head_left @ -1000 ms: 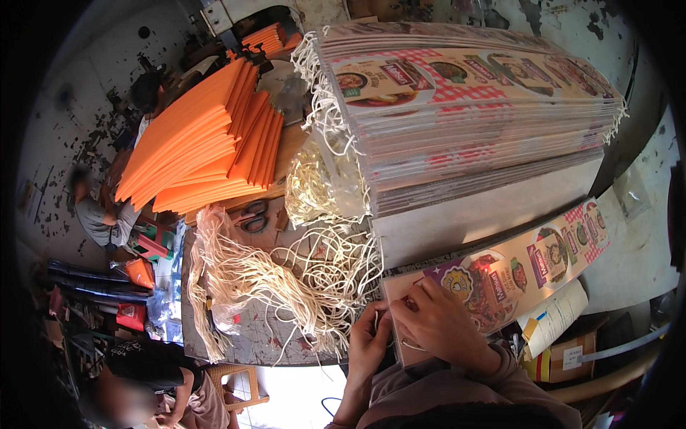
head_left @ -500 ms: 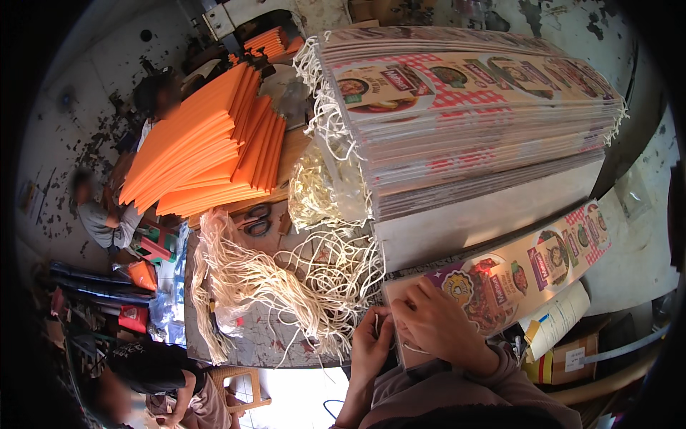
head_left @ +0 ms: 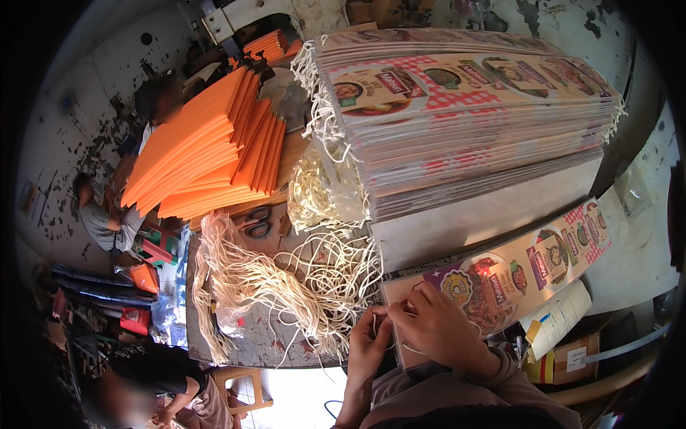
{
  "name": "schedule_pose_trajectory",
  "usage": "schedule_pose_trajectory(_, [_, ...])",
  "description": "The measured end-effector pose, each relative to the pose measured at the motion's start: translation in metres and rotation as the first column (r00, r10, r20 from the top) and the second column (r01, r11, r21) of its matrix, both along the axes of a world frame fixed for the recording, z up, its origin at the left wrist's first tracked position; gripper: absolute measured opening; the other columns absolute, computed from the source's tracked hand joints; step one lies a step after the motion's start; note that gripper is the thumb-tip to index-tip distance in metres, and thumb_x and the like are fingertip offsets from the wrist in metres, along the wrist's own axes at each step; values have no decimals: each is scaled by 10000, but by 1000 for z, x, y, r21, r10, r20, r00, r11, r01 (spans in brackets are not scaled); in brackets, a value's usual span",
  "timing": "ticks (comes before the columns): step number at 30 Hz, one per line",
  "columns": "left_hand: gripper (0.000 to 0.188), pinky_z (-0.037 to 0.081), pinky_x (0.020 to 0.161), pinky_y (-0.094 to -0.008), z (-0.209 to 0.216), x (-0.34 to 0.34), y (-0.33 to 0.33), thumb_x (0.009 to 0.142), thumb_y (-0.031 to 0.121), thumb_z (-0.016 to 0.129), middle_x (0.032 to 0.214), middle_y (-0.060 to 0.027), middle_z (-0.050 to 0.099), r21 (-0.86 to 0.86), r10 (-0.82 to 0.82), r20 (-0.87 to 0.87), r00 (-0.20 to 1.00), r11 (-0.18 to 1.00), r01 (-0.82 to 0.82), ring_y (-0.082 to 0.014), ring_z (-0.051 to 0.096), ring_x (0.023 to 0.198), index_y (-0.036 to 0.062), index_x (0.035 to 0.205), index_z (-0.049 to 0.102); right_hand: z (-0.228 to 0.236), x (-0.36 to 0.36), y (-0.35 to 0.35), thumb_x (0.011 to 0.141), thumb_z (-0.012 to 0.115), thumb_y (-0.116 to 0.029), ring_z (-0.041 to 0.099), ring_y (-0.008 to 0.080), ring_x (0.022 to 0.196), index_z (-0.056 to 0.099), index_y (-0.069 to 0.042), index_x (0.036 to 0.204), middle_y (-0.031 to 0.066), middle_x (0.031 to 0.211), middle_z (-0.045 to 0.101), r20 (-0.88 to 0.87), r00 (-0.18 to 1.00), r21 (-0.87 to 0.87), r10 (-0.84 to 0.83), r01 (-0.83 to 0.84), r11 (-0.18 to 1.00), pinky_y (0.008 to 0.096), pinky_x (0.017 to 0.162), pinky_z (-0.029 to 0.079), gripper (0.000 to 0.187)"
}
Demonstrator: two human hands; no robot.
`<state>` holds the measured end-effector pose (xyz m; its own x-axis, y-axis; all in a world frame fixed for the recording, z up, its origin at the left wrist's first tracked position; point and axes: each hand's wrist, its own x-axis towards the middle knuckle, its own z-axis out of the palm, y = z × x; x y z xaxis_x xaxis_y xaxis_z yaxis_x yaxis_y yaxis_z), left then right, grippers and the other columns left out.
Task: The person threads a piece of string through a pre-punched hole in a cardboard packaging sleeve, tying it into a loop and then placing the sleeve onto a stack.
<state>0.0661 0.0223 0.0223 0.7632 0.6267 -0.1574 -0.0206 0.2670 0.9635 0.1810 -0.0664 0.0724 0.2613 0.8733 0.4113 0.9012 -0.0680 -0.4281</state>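
A long laminated strip printed with pictures of food lies slantwise across the table's near edge and my lap. At its left end my two hands work close together. My left hand is closed in a pinch on a thin cream cord beside the strip's edge. My right hand rests over the strip's end, with its thumb and fingers drawn together at the same cord. The fingertips partly hide the cord. Left of my hands, a bundle of loose cream cords spreads over the table.
A tall stack of similar corded strips stands behind my hands. Folded orange sheets are piled at the far left, near scissors and a plastic bag of pale pieces. People sit at left; one is nearby at lower left.
My right fingers have shifted slightly and drawn closer together near the cord. Both hands otherwise stay at the strip's left end. The person at lower left has moved their arms a little.
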Motion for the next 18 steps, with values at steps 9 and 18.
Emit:
schedule_pose_trajectory(9, [207,415,780,-200,4,0,-4,887,-6,472,966,-64,606,-19,25,-34,999,1000,-25,-80,543,872,-44,1083,527,0,-12,5,754,567,-142,502,232,842,503,-91,831,72,748,490,388,915,-48,-116,146,988,340,677,444,113])
schedule_pose_trajectory(18, [195,419,752,-200,-1,1,-3,893,-2,462,931,-69,614,48,43,1,999,998,-43,-78,540,841,-39,1075,523,5,-17,10,680,584,-192,480,189,783,493,-89,735,41,725,465,488,855,-75,-176,242,967,298,594,389,148])
